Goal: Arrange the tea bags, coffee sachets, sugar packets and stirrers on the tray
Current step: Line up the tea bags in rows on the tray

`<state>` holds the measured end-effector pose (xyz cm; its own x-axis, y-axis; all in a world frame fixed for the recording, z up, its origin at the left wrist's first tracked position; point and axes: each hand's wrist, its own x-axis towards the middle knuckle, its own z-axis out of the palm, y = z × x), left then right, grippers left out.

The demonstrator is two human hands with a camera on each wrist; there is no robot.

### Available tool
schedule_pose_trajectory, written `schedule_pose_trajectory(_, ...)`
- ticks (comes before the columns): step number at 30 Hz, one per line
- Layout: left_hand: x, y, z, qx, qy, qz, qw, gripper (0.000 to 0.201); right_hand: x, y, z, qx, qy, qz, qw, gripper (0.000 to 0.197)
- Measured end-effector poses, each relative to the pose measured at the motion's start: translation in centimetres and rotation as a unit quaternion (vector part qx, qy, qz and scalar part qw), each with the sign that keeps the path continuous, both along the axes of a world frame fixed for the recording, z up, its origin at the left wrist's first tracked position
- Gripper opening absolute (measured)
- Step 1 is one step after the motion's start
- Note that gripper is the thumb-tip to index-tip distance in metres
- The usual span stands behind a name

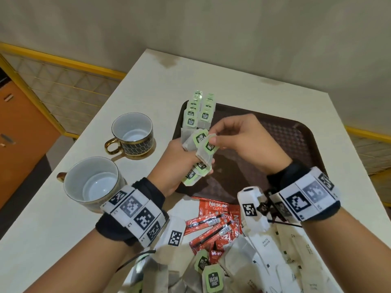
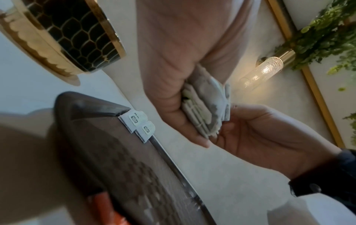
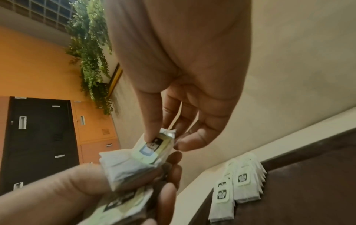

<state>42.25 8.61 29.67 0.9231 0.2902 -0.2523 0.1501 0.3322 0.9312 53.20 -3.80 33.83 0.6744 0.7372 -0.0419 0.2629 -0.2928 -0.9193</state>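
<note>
Both forearms are bare. The left hand [image 1: 177, 163] and the right hand [image 1: 243, 140] wear no gloves or rings. Behind each hand a black fabric cuff [image 1: 148, 193] wraps the wrist, and over it sits a white band [image 1: 135, 212] of flat panels printed with black square code markers and small letters. A white camera housing [image 1: 250, 206] with its own square marker is mounted beside the right wrist, and a similar white block [image 1: 174, 233] sits beside the left. Thin black cable ties [image 1: 283, 223] stick out near the bands.
</note>
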Motion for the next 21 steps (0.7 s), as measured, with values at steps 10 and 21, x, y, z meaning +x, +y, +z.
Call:
schedule_pose_trajectory(10,-0.8,1.5,-1.8,-0.055,0.048,0.065,0.995,0.025,4.9,0.1,1.5,0.043,0.084,-0.026,0.995,0.005)
schedule_pose_trajectory(21,-1.9,3.4,-2.2,-0.045,0.057,0.128,0.989,0.021,13.0,7.2,-3.9,-0.236,-0.051,0.073,0.968,0.005)
